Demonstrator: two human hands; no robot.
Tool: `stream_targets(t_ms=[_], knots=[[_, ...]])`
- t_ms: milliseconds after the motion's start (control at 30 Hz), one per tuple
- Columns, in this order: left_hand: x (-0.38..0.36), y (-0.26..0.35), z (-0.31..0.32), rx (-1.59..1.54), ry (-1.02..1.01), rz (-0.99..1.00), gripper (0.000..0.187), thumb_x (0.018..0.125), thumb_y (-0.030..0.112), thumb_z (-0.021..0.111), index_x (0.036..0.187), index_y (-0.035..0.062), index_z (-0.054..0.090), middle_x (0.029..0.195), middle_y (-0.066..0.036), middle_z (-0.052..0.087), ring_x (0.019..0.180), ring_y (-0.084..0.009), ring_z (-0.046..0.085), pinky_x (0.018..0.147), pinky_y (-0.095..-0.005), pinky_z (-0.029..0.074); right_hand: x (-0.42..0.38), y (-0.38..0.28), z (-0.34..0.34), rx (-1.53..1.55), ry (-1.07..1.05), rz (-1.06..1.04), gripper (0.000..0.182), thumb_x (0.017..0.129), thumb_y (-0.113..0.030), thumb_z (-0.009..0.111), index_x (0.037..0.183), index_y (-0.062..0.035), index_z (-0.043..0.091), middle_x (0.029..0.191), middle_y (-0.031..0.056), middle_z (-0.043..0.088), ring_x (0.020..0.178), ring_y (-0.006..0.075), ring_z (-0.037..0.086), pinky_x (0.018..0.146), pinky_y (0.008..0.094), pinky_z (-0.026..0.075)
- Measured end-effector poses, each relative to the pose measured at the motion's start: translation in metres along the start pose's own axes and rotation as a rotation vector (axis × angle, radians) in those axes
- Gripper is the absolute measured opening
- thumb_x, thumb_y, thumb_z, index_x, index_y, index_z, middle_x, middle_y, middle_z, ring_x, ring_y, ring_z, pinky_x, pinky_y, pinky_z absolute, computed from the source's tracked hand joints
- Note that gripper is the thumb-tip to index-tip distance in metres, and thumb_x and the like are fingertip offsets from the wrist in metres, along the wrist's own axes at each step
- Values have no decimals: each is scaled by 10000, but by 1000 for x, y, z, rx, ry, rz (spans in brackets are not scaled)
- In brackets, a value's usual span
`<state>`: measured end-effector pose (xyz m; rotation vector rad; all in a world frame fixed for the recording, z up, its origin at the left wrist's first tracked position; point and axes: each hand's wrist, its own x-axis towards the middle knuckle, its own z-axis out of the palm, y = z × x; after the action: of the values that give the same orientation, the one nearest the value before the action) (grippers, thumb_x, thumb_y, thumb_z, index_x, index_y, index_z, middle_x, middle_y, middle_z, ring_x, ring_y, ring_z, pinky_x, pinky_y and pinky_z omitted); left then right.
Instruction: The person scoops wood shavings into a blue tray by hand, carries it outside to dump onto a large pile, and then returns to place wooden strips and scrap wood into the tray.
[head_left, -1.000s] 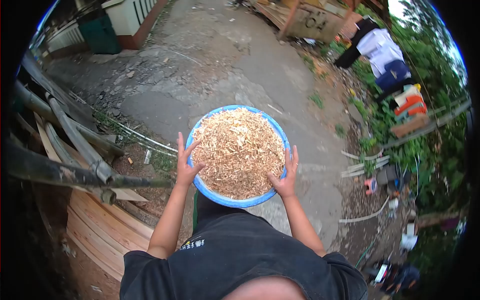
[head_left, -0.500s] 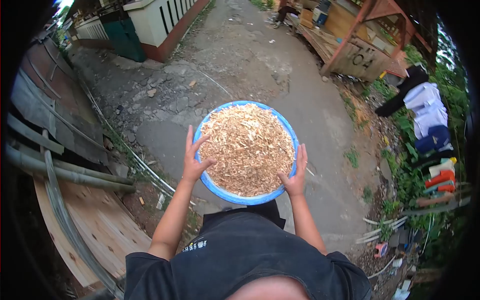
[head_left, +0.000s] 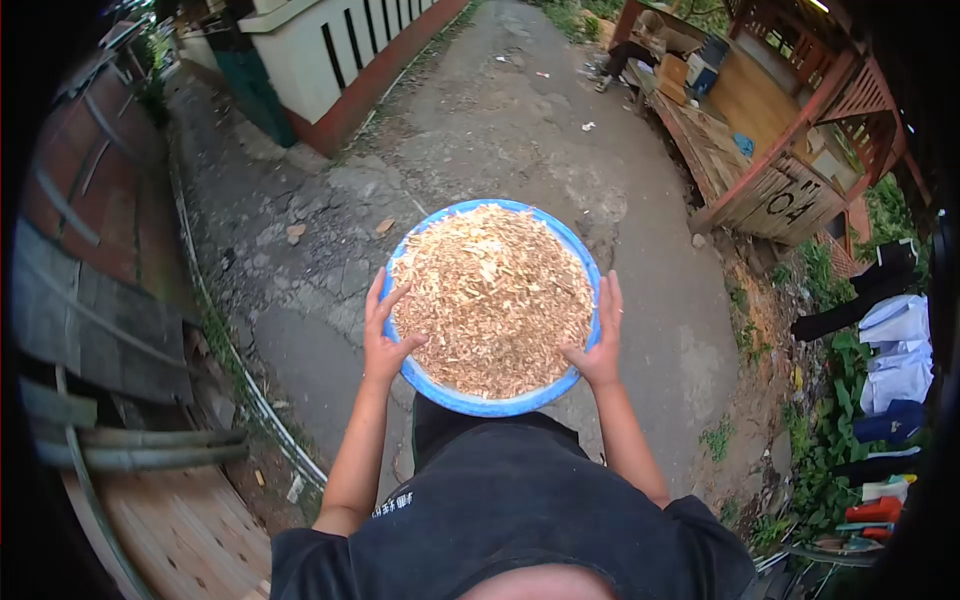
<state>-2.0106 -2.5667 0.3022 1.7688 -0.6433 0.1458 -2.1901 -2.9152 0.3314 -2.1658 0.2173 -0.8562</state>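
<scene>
Holds blue basin (head_left: 490, 406) of wood shavings (head_left: 490, 300) above lane (head_left: 660, 330), rim clamped between left hand (head_left: 383, 350) and right hand (head_left: 601, 354); apparently mid-carry, calls for level, steady handling.

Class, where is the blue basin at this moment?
In the head view, the blue basin is near the centre, held between the left hand and right hand, above the dark shirt.
</scene>
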Motion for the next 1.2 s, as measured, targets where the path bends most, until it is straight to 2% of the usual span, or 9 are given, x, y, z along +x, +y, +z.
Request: stream_targets(t_ms=[67, 233, 300, 333, 467, 633, 833, 1033, 1200], knots=[[79, -24, 27, 4, 49, 26, 932, 716, 636, 914, 1450, 105, 694, 1686, -237, 430, 1555, -433, 399, 1281, -564, 295, 78, 43, 20, 28, -37, -18, 1302, 688, -787, 878, 1697, -119, 397, 1764, 274, 225, 1599, 452, 318, 1269, 573, 322], [172, -79, 51, -22, 69, 63, 921, 750, 667, 872, 1453, 102, 686, 1644, -226, 474, 1543, -412, 416, 1263, -561, 323, 148, 104, 68, 5, -45, -38, 1303, 681, -712, 922, 1702, -110, 381, 1762, 271, 229, 1602, 452, 310, 1274, 573, 313], [232, -112, 64, 17, 49, 73, 931, 750, 668, 873, 1460, 100, 676, 1602, -218, 505, 1523, -404, 437, 1248, -561, 343, 192, 140, 99, 20, 24, -32, 1317, 752, -766, 833, 1701, -12, 318, 1758, 271, 249, 1608, 445, 290, 1304, 551, 244], [267, -126, 77, -4, 49, 71, 942, 748, 676, 874, 1465, 100, 669, 1570, -213, 512, 1495, -406, 453, 1239, -565, 347, 219, 162, 110, -37, 30, -25, 1389, 753, -731, 854, 1724, 13, 194, 1762, 274, 238, 1615, 435, 276, 1310, 538, 235], [430, -215, 143, -10, 26, 138, 911, 742, 660, 884, 1448, 117, 693, 1561, -205, 481, 1470, -400, 451, 1232, -553, 345, 360, 258, 155, 71, 120, 48, 1450, 755, -637, 895, 1741, -3, 42, 1761, 287, 234, 1632, 419, 232, 1318, 538, 200], [577, -267, 204, -72, -3, 106, 909, 738, 653, 903, 1446, 121, 697, 1564, -217, 470, 1478, -403, 438, 1237, -556, 336, 489, 327, 178, -15, 114, 113, 1394, 743, -570, 916, 1736, 1, 122, 1759, 280, 234, 1628, 432, 230, 1316, 544, 213], [619, -275, 237, -116, -26, 93, 945, 721, 664, 921, 1456, 119, 687, 1632, -235, 377, 1532, -435, 395, 1266, -560, 304, 530, 357, 168, -66, 41, 115, 1312, 718, -517, 940, 1715, -4, 259, 1759, 285, 219, 1624, 436, 247, 1304, 540, 259], [787, -372, 309, -77, 38, 111, 966, 711, 671, 920, 1461, 111, 684, 1689, -257, 330, 1566, -450, 360, 1282, -571, 285, 714, 501, 243, -13, 30, 59, 1273, 744, -536, 916, 1718, -25, 275, 1756, 281, 229, 1613, 441, 279, 1294, 541, 286], [887, -394, 325, -2, 102, 89, 940, 705, 677, 914, 1416, 93, 720, 1737, -285, 299, 1593, -449, 335, 1294, -574, 264, 844, 535, 269, -12, -51, -11, 1220, 741, -440, 935, 1727, -91, 305, 1754, 277, 236, 1604, 450, 300, 1275, 548, 330]])
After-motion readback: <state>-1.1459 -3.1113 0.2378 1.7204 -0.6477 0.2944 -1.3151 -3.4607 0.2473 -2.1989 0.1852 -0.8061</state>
